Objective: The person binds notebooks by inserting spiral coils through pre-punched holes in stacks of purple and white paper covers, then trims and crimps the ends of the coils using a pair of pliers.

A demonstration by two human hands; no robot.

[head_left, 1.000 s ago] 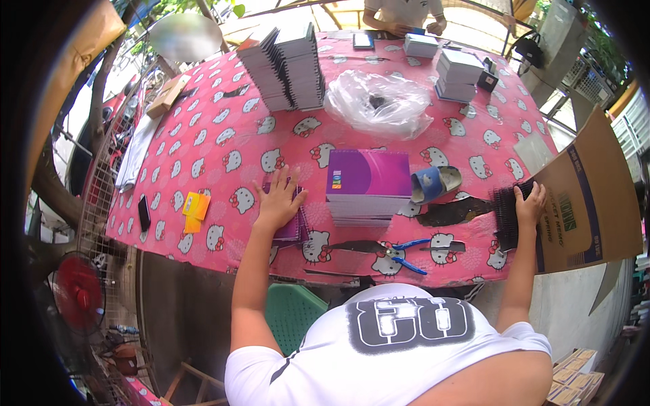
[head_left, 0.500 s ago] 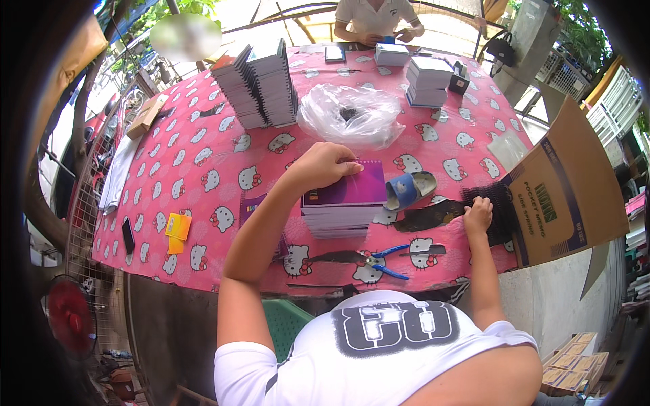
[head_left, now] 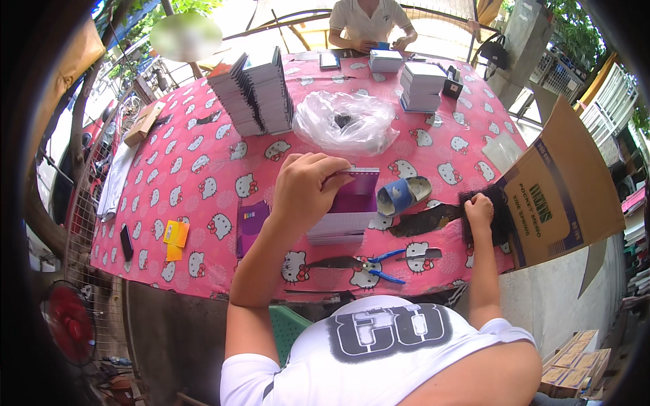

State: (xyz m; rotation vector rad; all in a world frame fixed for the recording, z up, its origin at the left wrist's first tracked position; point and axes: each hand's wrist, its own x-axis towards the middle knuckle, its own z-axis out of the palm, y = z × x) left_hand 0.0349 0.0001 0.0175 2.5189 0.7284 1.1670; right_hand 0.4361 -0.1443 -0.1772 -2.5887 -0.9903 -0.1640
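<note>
My left hand (head_left: 308, 189) pinches the top edge of a purple-covered notepad (head_left: 359, 184), tilted up above a stack of notepads (head_left: 336, 229). Small holes run along its raised edge. My right hand (head_left: 479, 211) has its fingers curled into a heap of black spiral binding coils (head_left: 497, 220) beside the carton flap. How many coils it grips is hidden. Between my hands lies a blue slipper (head_left: 402, 196). Blue-handled pliers (head_left: 380, 266) rest in front of the stack. Another purple notepad (head_left: 252, 227) lies left of the stack, partly behind my forearm.
Tall stacks of spiral-bound notebooks (head_left: 267, 95) stand at the far left, behind a clear plastic bag (head_left: 345, 125). An open cardboard carton (head_left: 555, 196) borders the right side. Across the table, a person (head_left: 371, 24) handles something blue near more notebook stacks (head_left: 421, 86).
My left hand has lifted a purple notepad's edge off the stack and drawn it toward me. My right hand stays at the black coils.
</note>
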